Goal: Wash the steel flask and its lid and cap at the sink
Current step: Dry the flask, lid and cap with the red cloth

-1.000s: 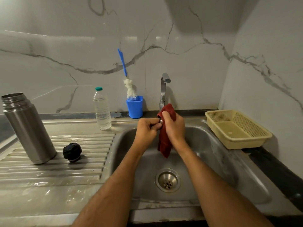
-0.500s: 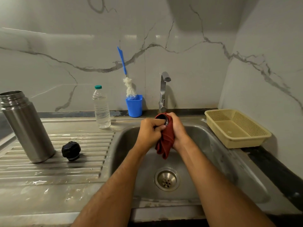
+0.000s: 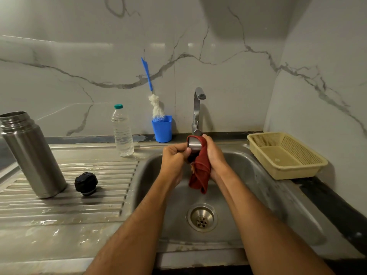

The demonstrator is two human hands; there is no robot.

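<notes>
1. Cap (image 3: 194, 145): small steel cup-shaped piece, held over the sink (image 3: 248, 175) just below the tap (image 3: 196, 110). Left hand (image 3: 173, 155) grips its near side with curled fingers. Right hand (image 3: 213, 153) wraps a red cloth (image 3: 200, 173) round its far side; the cloth tail hangs down into the basin.
2. Water: no stream visible from the tap. Cannot tell whether the cap is wet or soaped.
3. Flask (image 3: 31, 155): upright, open-mouthed, on the ribbed drainboard (image 3: 89, 205) at far left, well apart from the hands. Untouched as it stands; no sign either way of washing.
4. Lid (image 3: 86, 183): black, lying on the drainboard just right of the flask. Not in hand.
5. Judgement: cap is the step in hand, being rubbed with cloth. Flask and lid look still to do, so task reads as early, perhaps a third along at best.
6. Bottle brush (image 3: 155, 104) stands in a blue cup (image 3: 161, 129) at the far wall, likely wanted for the flask interior. Yellow basket (image 3: 286, 155) at right sits empty, a probable drying spot.
</notes>
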